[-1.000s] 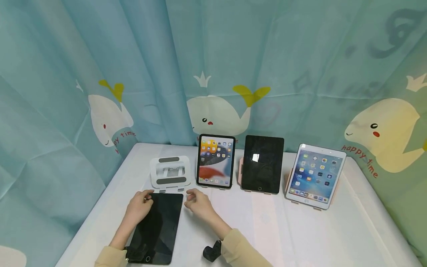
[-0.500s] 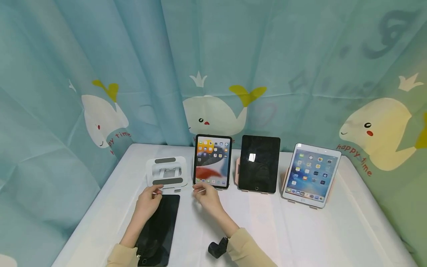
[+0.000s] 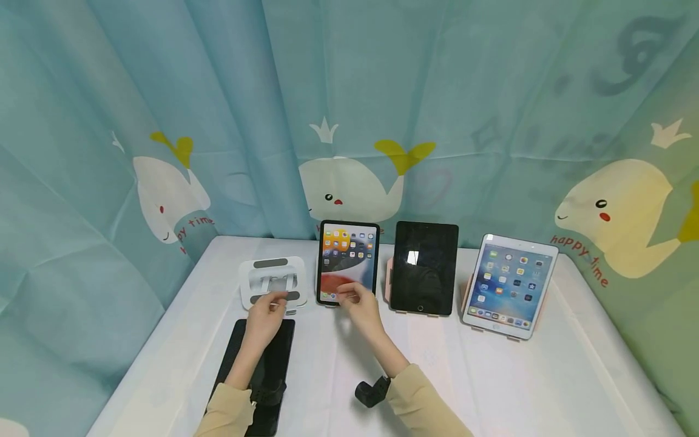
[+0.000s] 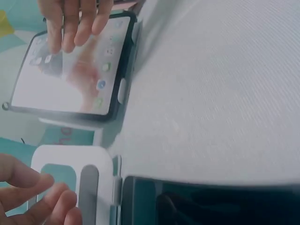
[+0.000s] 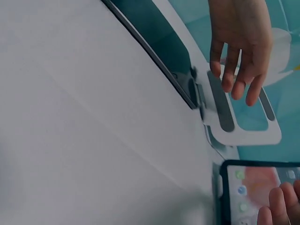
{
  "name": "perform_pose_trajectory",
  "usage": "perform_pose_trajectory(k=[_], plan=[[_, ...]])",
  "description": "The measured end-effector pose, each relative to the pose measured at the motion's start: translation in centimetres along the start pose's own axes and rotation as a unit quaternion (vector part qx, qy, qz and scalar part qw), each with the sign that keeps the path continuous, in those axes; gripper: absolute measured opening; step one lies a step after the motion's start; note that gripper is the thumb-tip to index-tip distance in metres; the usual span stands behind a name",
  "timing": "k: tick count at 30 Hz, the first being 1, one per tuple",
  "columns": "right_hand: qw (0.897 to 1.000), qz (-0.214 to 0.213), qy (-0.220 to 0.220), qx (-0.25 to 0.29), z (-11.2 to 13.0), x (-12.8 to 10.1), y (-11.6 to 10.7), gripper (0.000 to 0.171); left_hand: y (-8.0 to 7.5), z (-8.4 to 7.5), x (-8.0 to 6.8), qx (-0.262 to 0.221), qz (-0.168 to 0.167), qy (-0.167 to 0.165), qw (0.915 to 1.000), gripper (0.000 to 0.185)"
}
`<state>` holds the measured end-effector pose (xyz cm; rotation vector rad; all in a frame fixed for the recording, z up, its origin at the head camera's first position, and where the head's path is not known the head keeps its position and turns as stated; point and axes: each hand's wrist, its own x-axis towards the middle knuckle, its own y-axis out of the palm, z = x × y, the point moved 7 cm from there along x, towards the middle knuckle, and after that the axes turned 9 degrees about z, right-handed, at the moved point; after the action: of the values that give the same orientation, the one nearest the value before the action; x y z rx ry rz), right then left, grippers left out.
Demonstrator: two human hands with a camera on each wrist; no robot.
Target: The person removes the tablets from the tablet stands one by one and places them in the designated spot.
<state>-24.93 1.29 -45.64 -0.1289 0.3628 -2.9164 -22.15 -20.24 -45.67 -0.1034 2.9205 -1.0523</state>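
Note:
A white tablet stand (image 3: pixel 300 274) with grey pads stands at the back left of the table. In front of it lies a tablet with a dark screen (image 3: pixel 281 352), partly covered by my left forearm. My left hand (image 3: pixel 264 321) hovers over the tablet's top end and the stand's lower part, fingers loosely bent, holding nothing. My right hand (image 3: pixel 363 309) is in front of the lit tablet (image 3: pixel 349 261) in a black case, also holding nothing. In the left wrist view, the right hand's fingers (image 4: pixel 84 28) hang relaxed before that lit screen.
Right of the lit tablet, a black tablet (image 3: pixel 426 267) leans on a pink stand (image 3: pixel 389 280). Farther right a white tablet (image 3: pixel 510 285) with a lit screen is propped up. A teal curtain (image 3: pixel 349 79) with whales hangs behind the white-covered table (image 3: pixel 491 388).
Both hands have moved forward and to the right. My left hand went from the dark tablet's upper left edge toward the stand, my right hand from beside that tablet to the lit one.

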Motion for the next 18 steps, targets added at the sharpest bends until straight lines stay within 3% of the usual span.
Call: perform_pose_trajectory(k=[13, 18], plan=[[0.999, -0.053, 0.009, -0.007, 0.2, 0.9, -4.0, 0.015, 0.9, -2.4, 2.0, -0.049, -0.022, 0.023, 0.9983, 0.027], [0.997, -0.067, 0.017, -0.017, 0.2, 1.1, -5.1, 0.015, 1.1, -3.0, 2.7, -0.049, -0.018, 0.016, 0.9985, 0.027]])
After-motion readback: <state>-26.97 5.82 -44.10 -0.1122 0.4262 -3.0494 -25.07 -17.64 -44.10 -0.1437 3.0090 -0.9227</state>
